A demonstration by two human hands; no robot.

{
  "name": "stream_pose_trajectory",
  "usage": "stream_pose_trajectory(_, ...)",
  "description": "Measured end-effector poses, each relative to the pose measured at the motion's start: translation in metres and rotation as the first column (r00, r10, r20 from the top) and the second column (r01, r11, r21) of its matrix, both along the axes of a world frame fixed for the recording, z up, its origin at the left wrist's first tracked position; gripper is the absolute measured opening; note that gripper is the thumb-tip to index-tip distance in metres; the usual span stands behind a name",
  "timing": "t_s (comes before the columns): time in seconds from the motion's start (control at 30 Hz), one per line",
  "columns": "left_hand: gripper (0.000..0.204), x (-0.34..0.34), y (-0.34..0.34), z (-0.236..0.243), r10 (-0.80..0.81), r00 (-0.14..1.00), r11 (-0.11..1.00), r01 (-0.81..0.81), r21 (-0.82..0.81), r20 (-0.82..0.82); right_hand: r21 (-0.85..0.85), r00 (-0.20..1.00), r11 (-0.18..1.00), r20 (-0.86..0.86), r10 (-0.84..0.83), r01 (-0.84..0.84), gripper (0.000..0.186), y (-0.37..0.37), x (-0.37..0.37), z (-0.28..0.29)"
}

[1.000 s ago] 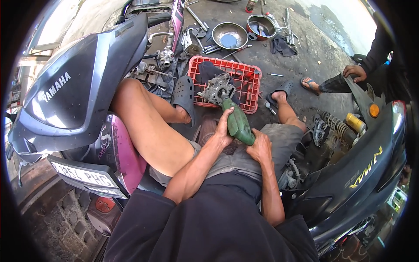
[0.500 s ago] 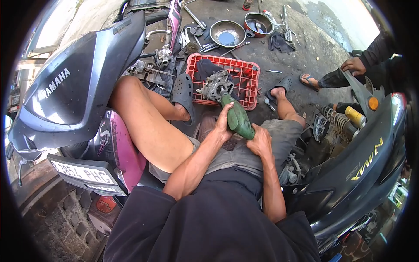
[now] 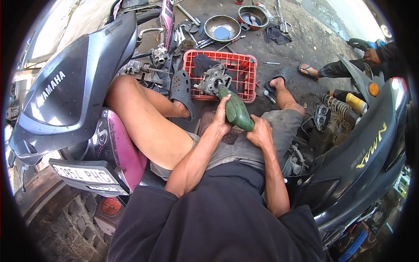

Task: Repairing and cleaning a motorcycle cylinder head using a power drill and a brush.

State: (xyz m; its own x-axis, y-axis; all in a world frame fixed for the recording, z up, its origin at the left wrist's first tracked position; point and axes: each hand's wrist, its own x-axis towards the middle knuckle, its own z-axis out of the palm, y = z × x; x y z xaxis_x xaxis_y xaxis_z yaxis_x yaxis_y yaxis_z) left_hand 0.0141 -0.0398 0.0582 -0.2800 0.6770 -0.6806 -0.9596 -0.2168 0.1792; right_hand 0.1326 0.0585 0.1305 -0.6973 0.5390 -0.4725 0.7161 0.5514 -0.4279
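A green power drill (image 3: 235,111) is held in both my hands, its front end up against a grimy cast metal engine part (image 3: 211,78). That part sits over a red plastic crate (image 3: 249,87) with a dark cloth (image 3: 201,61) in it. My left hand (image 3: 222,118) wraps round the left side of the drill body, thumb pointing forward. My right hand (image 3: 259,131) grips the rear of the drill, lower and to the right. Whatever tip joins drill and part is too small to make out clearly.
Dark scooters flank me left (image 3: 65,96) and right (image 3: 358,174). Ahead lie a metal bowl (image 3: 222,22), a red pot (image 3: 253,14) and scattered tools (image 3: 187,37). A co-worker's hand (image 3: 371,56) and sandalled foot (image 3: 307,70) are at right, near shock absorbers (image 3: 338,108).
The co-worker's hand has moved up and right, away from the fender edge it held. The view has shifted slightly; my hands stay on the drill at the engine part.
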Motion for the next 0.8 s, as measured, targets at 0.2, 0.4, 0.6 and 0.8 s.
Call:
stream_pose_trajectory(0.2,0.058,-0.0002,0.0011,-0.0013,-0.003,1.000,1.000,0.004,0.020,-0.010,-0.008,0.999,1.000,-0.048,-0.020,0.020,0.030,-0.0001,0.0021,-0.0023)
stream_pose_trajectory(0.4,0.057,-0.0012,0.0010,0.0008,-0.030,1.000,0.999,0.030,-0.013,-0.008,0.019,0.999,1.000,-0.042,0.009,-0.008,0.029,0.0005,0.0026,-0.0025)
stream_pose_trajectory(0.6,0.057,-0.0011,0.0006,-0.0010,-0.038,0.999,0.999,0.038,-0.007,-0.018,0.024,0.999,1.000,-0.051,0.006,-0.005,0.032,0.0006,0.0041,-0.0053)
stream_pose_trajectory(0.8,0.056,0.0000,0.0006,0.0014,-0.032,0.999,0.999,0.032,-0.027,-0.019,0.022,0.999,1.000,-0.048,0.004,-0.003,0.033,0.0002,0.0043,-0.0035)
